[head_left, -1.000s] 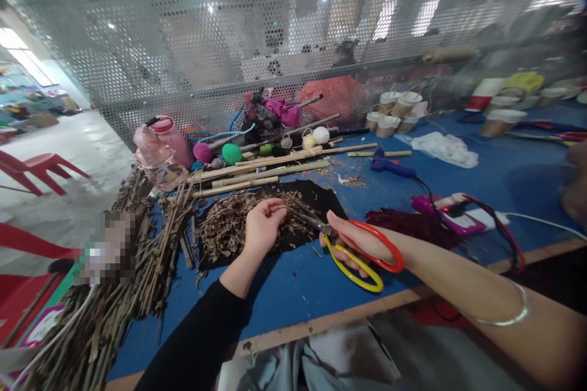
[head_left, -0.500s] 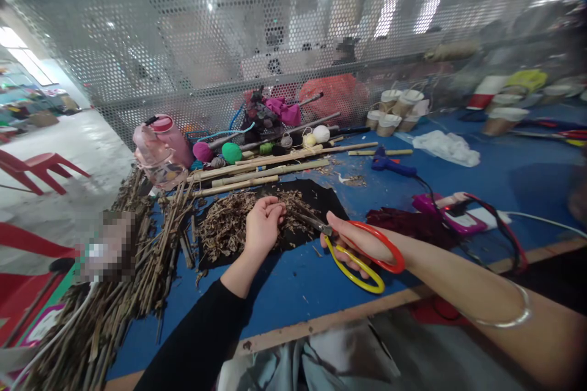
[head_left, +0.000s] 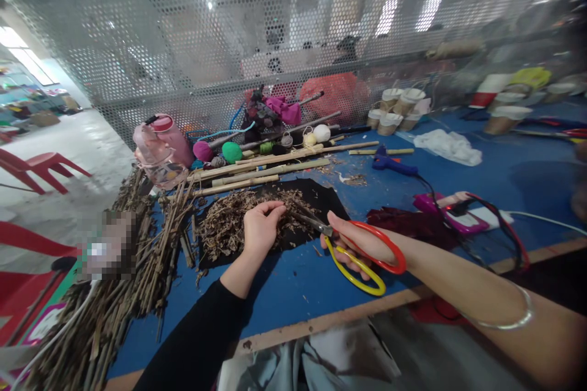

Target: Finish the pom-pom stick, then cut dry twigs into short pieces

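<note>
My left hand [head_left: 260, 227] rests on a heap of dry brown plant chips [head_left: 229, 223] lying on a black cloth [head_left: 323, 195], its fingers curled and pinching a small piece right at the blades. My right hand [head_left: 358, 243] grips scissors [head_left: 355, 250] with one red and one yellow handle loop. The metal blades point left toward my left fingertips, slightly apart. A silver bangle [head_left: 511, 317] circles my right forearm.
A blue table [head_left: 293, 284] holds a big bundle of dry sticks [head_left: 123, 275] at left, long bamboo canes [head_left: 275, 162], yarn balls [head_left: 232, 153], a pink bottle [head_left: 160, 146], a blue glue gun [head_left: 389, 164], paper cups [head_left: 394, 111] and a pink device [head_left: 452, 211]. A perforated metal screen [head_left: 229, 43] backs it.
My left fingers have shifted slightly on the chip heap near the scissor blades. The right hand with the scissors stays almost where it was.
</note>
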`<state>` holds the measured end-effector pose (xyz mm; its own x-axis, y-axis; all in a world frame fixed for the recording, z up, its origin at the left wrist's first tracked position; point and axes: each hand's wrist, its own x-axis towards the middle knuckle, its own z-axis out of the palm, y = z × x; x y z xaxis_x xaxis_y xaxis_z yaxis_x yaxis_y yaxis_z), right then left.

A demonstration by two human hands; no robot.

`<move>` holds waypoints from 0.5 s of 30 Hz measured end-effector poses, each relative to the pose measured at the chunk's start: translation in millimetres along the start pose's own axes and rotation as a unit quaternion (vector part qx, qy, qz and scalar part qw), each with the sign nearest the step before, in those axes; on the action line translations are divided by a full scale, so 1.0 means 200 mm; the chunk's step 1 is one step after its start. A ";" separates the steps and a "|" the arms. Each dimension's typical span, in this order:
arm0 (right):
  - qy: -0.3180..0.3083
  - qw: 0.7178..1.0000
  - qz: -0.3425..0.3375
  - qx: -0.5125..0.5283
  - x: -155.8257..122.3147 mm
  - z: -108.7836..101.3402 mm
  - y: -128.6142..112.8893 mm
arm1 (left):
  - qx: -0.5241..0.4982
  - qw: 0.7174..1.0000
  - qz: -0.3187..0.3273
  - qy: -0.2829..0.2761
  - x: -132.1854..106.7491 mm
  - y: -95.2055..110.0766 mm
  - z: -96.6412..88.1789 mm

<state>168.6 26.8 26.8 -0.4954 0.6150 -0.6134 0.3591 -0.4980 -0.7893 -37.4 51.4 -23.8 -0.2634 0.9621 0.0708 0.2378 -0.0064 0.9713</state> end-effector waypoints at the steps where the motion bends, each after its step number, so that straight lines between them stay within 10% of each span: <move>1: -0.006 1.000 0.000 0.006 0.00 0.00 0.01 | -0.001 1.000 -0.005 -0.004 0.00 0.00 0.00; 15: 0.008 1.000 -0.023 -0.005 0.03 0.02 0.00 | 0.048 0.997 0.067 0.001 -0.04 0.00 0.02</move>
<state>162.8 28.7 24.2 -0.4986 0.6474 -0.5764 0.3446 -0.4621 -0.8171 -32.6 45.3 -24.9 -0.2247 0.9541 0.1980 0.3593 -0.1078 0.9270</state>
